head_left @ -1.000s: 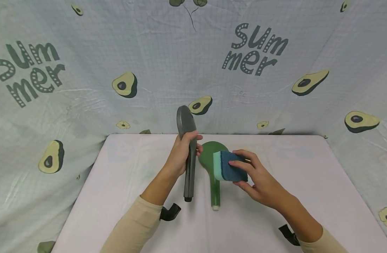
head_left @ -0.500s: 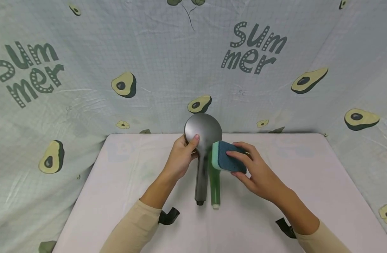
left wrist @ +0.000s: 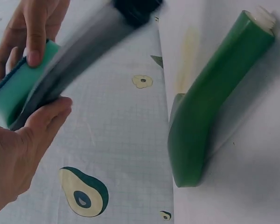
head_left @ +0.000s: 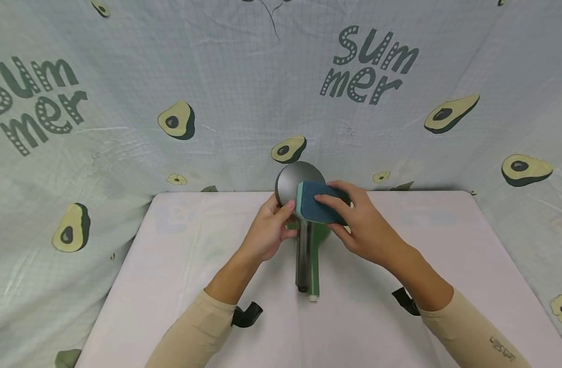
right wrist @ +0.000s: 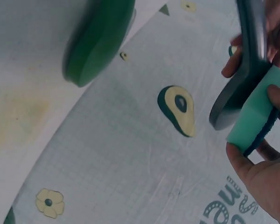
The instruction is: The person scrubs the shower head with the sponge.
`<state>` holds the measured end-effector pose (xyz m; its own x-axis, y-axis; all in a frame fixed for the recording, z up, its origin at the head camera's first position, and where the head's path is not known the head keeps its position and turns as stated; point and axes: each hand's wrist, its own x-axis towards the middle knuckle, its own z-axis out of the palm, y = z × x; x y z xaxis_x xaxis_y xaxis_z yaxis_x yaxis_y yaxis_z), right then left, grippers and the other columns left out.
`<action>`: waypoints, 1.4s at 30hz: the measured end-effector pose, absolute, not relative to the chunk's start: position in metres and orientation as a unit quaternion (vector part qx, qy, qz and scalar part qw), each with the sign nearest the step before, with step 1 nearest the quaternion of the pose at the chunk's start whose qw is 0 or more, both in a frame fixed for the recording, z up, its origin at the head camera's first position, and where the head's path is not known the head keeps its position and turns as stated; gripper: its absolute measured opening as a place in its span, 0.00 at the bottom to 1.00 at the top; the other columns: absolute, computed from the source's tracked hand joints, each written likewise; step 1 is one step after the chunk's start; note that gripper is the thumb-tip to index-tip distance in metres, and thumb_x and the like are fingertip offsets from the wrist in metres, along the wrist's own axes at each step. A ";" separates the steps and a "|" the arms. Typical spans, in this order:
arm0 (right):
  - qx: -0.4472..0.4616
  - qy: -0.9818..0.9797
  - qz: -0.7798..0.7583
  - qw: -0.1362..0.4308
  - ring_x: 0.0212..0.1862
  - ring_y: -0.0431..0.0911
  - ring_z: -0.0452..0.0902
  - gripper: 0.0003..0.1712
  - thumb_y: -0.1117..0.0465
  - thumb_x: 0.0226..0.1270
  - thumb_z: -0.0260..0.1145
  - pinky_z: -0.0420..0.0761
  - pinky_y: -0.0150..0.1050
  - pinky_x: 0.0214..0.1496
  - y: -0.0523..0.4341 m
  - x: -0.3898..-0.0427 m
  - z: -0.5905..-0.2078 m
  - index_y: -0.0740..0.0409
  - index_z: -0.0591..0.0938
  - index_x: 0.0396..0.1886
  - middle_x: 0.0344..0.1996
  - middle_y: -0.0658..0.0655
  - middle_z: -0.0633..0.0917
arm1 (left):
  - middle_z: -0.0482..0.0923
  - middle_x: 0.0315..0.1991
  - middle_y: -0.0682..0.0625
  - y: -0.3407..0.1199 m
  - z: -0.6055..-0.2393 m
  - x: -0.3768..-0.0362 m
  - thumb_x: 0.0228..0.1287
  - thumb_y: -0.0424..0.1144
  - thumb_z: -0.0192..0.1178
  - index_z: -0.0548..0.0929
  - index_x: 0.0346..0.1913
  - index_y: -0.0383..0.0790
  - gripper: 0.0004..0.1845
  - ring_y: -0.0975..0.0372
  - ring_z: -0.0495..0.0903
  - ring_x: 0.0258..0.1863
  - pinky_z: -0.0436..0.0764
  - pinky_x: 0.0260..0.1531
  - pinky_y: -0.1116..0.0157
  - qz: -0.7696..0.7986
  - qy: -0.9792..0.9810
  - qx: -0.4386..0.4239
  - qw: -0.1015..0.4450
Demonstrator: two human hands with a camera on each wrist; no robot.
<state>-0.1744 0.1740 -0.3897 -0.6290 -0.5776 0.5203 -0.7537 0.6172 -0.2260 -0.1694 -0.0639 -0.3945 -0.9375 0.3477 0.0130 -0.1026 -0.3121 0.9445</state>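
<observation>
A grey handheld shower head (head_left: pixel 289 182) is held upright above the table by my left hand (head_left: pixel 264 231), thumb in front near its neck. My right hand (head_left: pixel 368 227) grips a sponge (head_left: pixel 324 204), dark blue on one side and mint green on the other. In the right wrist view, the mint side of the sponge (right wrist: pixel 254 109) lies right along the disc of the grey shower head (right wrist: pixel 233 95). Behind them, a green shower head (head_left: pixel 315 271) lies on the table, its disc mostly hidden in the head view. Its white threaded end (left wrist: pixel 265 18) shows in the left wrist view.
The white table (head_left: pixel 180 266) reaches back to a hanging cloth (head_left: pixel 235 92) printed with avocados and lettering. Black straps stick out at both forearms, one beside the left sleeve (head_left: pixel 193 327).
My left hand has turned the grey shower head from edge-on to face-on and shifted it right. My right hand has brought the sponge up and left, over the disc's lower right part.
</observation>
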 end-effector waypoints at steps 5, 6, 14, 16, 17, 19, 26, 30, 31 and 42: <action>0.420 -0.866 0.160 0.219 0.64 0.65 0.71 0.38 0.64 0.60 0.79 0.83 0.57 0.60 0.169 -0.164 -0.393 0.47 0.77 0.70 0.70 0.67 0.71 | 0.75 0.59 0.38 -0.062 -0.398 -0.171 0.86 0.37 0.41 0.62 0.77 0.38 0.23 0.64 0.86 0.39 0.87 0.34 0.67 0.800 0.584 0.080 0.111; 0.428 -0.864 0.144 0.221 0.63 0.65 0.71 0.38 0.64 0.59 0.80 0.84 0.56 0.59 0.168 -0.161 -0.393 0.47 0.77 0.69 0.69 0.66 0.71 | 0.76 0.56 0.41 -0.062 -0.399 -0.171 0.86 0.37 0.42 0.63 0.76 0.38 0.22 0.64 0.87 0.37 0.88 0.34 0.67 0.798 0.589 0.074 0.104; 0.490 -0.852 0.033 0.183 0.56 0.62 0.76 0.35 0.62 0.58 0.80 0.86 0.51 0.56 0.166 -0.136 -0.390 0.42 0.81 0.66 0.64 0.63 0.76 | 0.79 0.57 0.37 -0.063 -0.402 -0.175 0.84 0.39 0.48 0.70 0.73 0.37 0.21 0.54 0.86 0.48 0.89 0.36 0.65 0.739 0.669 0.060 0.043; 0.494 -0.852 0.025 0.169 0.57 0.61 0.76 0.35 0.62 0.57 0.80 0.86 0.50 0.56 0.166 -0.132 -0.386 0.41 0.81 0.65 0.64 0.61 0.76 | 0.77 0.62 0.34 -0.062 -0.402 -0.174 0.84 0.39 0.48 0.68 0.74 0.37 0.22 0.46 0.85 0.56 0.90 0.42 0.58 0.735 0.674 0.070 0.037; 0.492 -0.854 0.023 0.168 0.57 0.61 0.76 0.35 0.63 0.57 0.81 0.86 0.50 0.55 0.166 -0.131 -0.385 0.40 0.81 0.65 0.64 0.61 0.76 | 0.76 0.62 0.33 -0.061 -0.403 -0.174 0.84 0.40 0.48 0.69 0.73 0.37 0.22 0.45 0.85 0.56 0.90 0.43 0.57 0.734 0.675 0.072 0.033; 0.481 -0.858 0.017 0.181 0.57 0.62 0.76 0.36 0.64 0.56 0.81 0.86 0.50 0.55 0.166 -0.131 -0.381 0.41 0.81 0.65 0.64 0.62 0.76 | 0.77 0.61 0.34 -0.060 -0.402 -0.174 0.84 0.40 0.48 0.70 0.72 0.37 0.21 0.48 0.86 0.53 0.90 0.40 0.61 0.732 0.677 0.077 0.023; 0.445 -0.868 -0.006 0.219 0.59 0.66 0.74 0.36 0.65 0.56 0.80 0.85 0.53 0.57 0.160 -0.138 -0.373 0.45 0.80 0.66 0.64 0.66 0.75 | 0.78 0.56 0.36 -0.057 -0.403 -0.170 0.84 0.42 0.48 0.71 0.71 0.37 0.21 0.59 0.84 0.41 0.89 0.33 0.65 0.724 0.685 0.088 0.002; 0.464 -0.865 0.012 0.192 0.58 0.64 0.74 0.36 0.66 0.56 0.80 0.85 0.52 0.57 0.156 -0.134 -0.375 0.43 0.81 0.65 0.65 0.63 0.76 | 0.79 0.59 0.36 -0.061 -0.403 -0.170 0.84 0.43 0.49 0.71 0.72 0.37 0.22 0.52 0.86 0.49 0.90 0.40 0.61 0.722 0.688 0.073 -0.011; 0.473 -0.861 0.023 0.184 0.58 0.63 0.75 0.35 0.66 0.57 0.79 0.84 0.52 0.58 0.155 -0.132 -0.378 0.43 0.81 0.64 0.65 0.63 0.76 | 0.79 0.60 0.35 -0.063 -0.404 -0.170 0.84 0.43 0.49 0.71 0.72 0.37 0.22 0.51 0.86 0.50 0.90 0.41 0.61 0.727 0.683 0.069 -0.012; 0.496 -0.815 0.254 0.160 0.70 0.56 0.68 0.22 0.48 0.83 0.51 0.82 0.51 0.61 0.164 -0.120 -0.427 0.45 0.76 0.69 0.72 0.63 0.68 | 0.71 0.65 0.25 -0.065 -0.400 -0.173 0.86 0.39 0.39 0.61 0.75 0.29 0.24 0.58 0.90 0.42 0.90 0.40 0.59 0.853 0.513 0.085 -0.030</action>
